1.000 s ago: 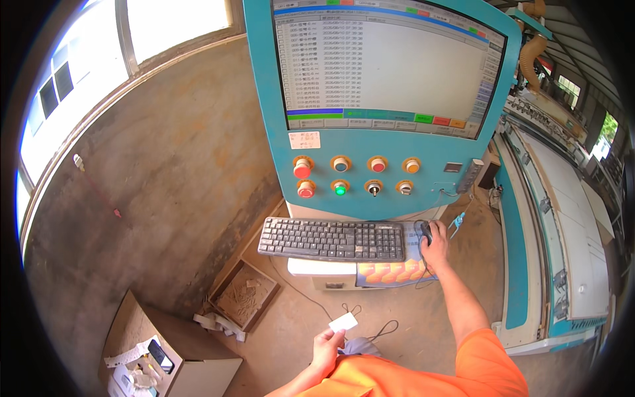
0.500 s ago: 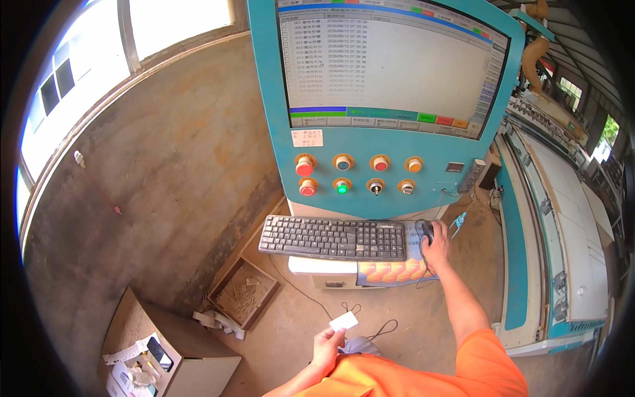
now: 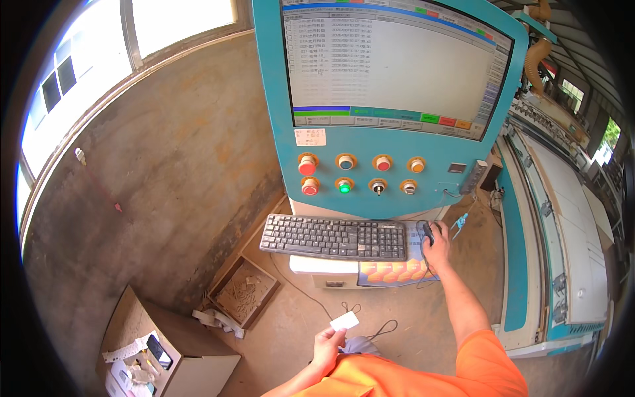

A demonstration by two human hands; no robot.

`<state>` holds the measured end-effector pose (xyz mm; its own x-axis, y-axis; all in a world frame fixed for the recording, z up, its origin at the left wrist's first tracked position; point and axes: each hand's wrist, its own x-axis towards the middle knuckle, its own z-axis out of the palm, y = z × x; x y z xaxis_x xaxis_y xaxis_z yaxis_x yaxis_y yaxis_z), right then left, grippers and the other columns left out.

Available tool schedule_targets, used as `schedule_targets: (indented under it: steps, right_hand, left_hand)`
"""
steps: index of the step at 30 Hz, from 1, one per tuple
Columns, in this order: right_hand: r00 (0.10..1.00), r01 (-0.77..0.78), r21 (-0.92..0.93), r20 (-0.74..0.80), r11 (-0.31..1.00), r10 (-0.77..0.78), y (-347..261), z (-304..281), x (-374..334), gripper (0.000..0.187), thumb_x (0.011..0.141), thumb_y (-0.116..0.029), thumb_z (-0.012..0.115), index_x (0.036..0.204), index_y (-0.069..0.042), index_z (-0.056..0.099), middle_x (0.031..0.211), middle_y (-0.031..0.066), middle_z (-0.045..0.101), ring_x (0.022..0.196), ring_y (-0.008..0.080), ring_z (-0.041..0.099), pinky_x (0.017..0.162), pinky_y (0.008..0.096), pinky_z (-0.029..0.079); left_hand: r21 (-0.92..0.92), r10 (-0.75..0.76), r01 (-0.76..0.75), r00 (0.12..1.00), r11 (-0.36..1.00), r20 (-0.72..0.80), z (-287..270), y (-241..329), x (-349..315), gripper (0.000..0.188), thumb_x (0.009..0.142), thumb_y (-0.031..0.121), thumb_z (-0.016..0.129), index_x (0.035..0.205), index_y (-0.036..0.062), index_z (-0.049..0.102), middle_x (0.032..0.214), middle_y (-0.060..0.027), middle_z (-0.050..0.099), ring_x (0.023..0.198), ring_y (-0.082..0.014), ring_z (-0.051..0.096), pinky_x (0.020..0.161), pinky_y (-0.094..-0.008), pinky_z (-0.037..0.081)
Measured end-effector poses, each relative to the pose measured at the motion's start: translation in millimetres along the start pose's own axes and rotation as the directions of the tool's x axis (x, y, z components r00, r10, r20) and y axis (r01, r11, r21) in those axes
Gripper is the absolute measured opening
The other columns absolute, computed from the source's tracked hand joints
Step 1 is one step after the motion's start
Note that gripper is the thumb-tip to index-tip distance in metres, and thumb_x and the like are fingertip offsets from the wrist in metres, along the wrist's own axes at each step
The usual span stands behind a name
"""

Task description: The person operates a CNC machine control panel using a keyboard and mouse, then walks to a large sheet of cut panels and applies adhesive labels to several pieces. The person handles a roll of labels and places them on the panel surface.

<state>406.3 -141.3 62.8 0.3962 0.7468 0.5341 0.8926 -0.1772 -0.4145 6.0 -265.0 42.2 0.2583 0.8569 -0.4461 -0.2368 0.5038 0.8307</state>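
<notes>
My right hand (image 3: 437,247) is closed over a black computer mouse (image 3: 428,231), which sits on a blue and orange mouse pad (image 3: 395,271) at the right end of the shelf. Left of it lies a black keyboard (image 3: 334,238), untouched. Low in the middle, my left hand (image 3: 326,349) pinches a small white card (image 3: 344,321) between thumb and fingers. Above the keyboard stands a teal control cabinet (image 3: 278,132) with a lit screen (image 3: 397,66) that shows a list of rows and a small pointer. Beneath the screen are two rows of buttons and switches (image 3: 344,188), one glowing green.
A wooden box (image 3: 243,292) of scraps stands on the floor by the wall. At lower left, a cabinet (image 3: 205,370) carries a phone (image 3: 159,352) and papers. A large teal and white machine (image 3: 562,231) runs along the right. Cables (image 3: 317,301) trail over the floor.
The list on the screen has scrolled to other rows, and the pointer sits slightly lower. Both hands keep their places, the right on the mouse and the left with the card.
</notes>
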Motion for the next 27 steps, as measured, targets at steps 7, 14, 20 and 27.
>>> schedule_targets:
  steps: [7,14,20,27]
  right_hand:
    - [1.000,0.027,0.004,-0.003,1.000,-0.027,2.4,0.1,-1.3,0.046,0.081,-0.013,0.065,0.127,-0.010,0.063,0.137,0.0145,0.051,0.123,0.0373,0.053,0.100,0.0449,0.047]
    - [1.000,0.026,-0.020,0.007,0.999,-0.026,4.5,1.3,-1.0,0.046,0.081,-0.015,0.065,0.127,-0.011,0.063,0.138,0.0147,0.050,0.124,0.0372,0.052,0.101,0.0454,0.046]
    - [1.000,0.019,-0.002,0.024,1.000,-0.019,4.6,2.0,-0.6,0.045,0.082,-0.016,0.065,0.126,-0.013,0.064,0.138,0.0151,0.050,0.125,0.0371,0.051,0.102,0.0456,0.046]
    - [0.999,0.023,0.008,0.028,1.000,-0.023,2.1,-0.7,0.3,0.044,0.082,-0.016,0.066,0.126,-0.014,0.064,0.137,0.0151,0.050,0.125,0.0368,0.051,0.102,0.0452,0.046]
  left_hand:
    - [-0.011,-0.029,0.029,1.000,1.000,-0.011,1.2,0.2,-1.5,0.016,0.095,0.019,0.066,0.092,0.0035,0.071,0.068,0.0034,0.057,0.062,-0.0063,0.049,0.055,-0.0238,0.037]
    - [0.007,0.003,-0.003,1.000,1.000,0.004,1.2,-1.5,-1.5,0.017,0.095,0.019,0.066,0.092,0.0036,0.071,0.068,0.0034,0.057,0.060,-0.0060,0.047,0.055,-0.0240,0.035]
    - [0.021,-0.011,0.011,1.000,1.000,0.001,2.1,-0.1,-2.4,0.017,0.095,0.020,0.067,0.091,0.0038,0.071,0.068,0.0035,0.057,0.060,-0.0060,0.046,0.054,-0.0240,0.035]
    - [0.008,0.000,0.000,1.000,1.000,0.003,4.7,3.6,-4.4,0.017,0.095,0.018,0.066,0.092,0.0029,0.071,0.068,0.0039,0.057,0.061,-0.0059,0.047,0.055,-0.0236,0.035]
